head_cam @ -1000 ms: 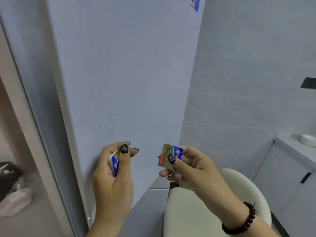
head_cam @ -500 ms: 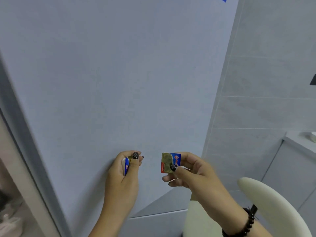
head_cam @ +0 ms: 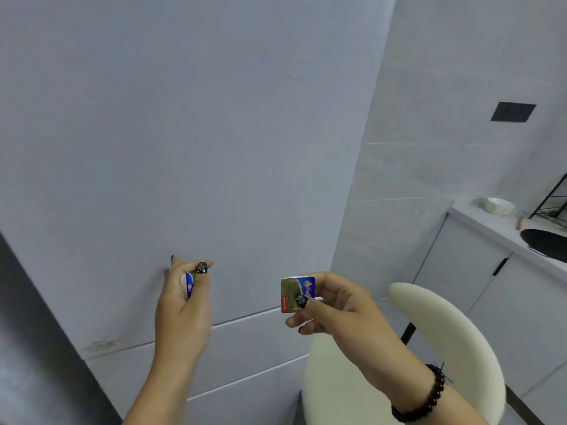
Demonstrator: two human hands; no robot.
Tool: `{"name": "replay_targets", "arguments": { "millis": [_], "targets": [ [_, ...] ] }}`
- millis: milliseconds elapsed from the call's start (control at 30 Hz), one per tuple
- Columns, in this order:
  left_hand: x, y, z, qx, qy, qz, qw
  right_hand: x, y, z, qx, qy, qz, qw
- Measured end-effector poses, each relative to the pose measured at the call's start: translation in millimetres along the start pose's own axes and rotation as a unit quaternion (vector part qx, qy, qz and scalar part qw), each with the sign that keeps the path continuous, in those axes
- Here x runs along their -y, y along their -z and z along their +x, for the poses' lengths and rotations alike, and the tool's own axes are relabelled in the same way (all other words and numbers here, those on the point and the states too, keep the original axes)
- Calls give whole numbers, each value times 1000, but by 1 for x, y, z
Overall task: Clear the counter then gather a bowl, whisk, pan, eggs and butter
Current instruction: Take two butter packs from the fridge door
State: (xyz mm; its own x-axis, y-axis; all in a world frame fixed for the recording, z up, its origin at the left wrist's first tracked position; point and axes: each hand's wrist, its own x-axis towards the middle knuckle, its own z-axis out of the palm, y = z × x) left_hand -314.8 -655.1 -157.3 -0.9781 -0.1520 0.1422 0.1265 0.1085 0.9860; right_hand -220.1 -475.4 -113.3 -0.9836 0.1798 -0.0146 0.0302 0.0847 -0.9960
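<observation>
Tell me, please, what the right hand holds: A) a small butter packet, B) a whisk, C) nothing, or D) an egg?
A: the right hand pinches a small butter packet with a green, blue and red label, thumb on its front.

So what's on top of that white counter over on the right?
On the counter sits a white bowl. Beside it are a black wire rack and a round black thing, both cut off by the picture's edge, so the rest is hidden.
</observation>
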Motion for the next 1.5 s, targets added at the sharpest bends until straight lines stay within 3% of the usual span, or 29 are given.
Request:
{"name": "replay_targets", "arguments": {
  "millis": [233, 367, 500, 667, 967, 1133, 1500],
  "targets": [
    [-3, -32, 7, -2, -10, -9, 1000, -11, 35, 0, -41, -26, -14, 999],
    [-18, -71, -16, 39, -15, -32, 999, -15, 65, -7, -75, -18, -4, 997],
    [-31, -127, -47, 128, -9, -82, 988, -19, 108, -24, -112, -11, 28, 993],
    [-48, -208, -106, 264, 63, -108, 956, -26, 186, -60, -163, -2, 50, 985],
    [-87, -357, -230, 386, 228, -223, 866, -39, 354, -151, -288, -13, 100, 952],
    [-105, -442, -304, 452, 248, -226, 826, -52, 437, -209, -362, -25, 114, 925],
    [-121, -576, -382, 538, 239, -152, 794, -83, 547, -264, -502, -77, 87, 857]
  ]
}}
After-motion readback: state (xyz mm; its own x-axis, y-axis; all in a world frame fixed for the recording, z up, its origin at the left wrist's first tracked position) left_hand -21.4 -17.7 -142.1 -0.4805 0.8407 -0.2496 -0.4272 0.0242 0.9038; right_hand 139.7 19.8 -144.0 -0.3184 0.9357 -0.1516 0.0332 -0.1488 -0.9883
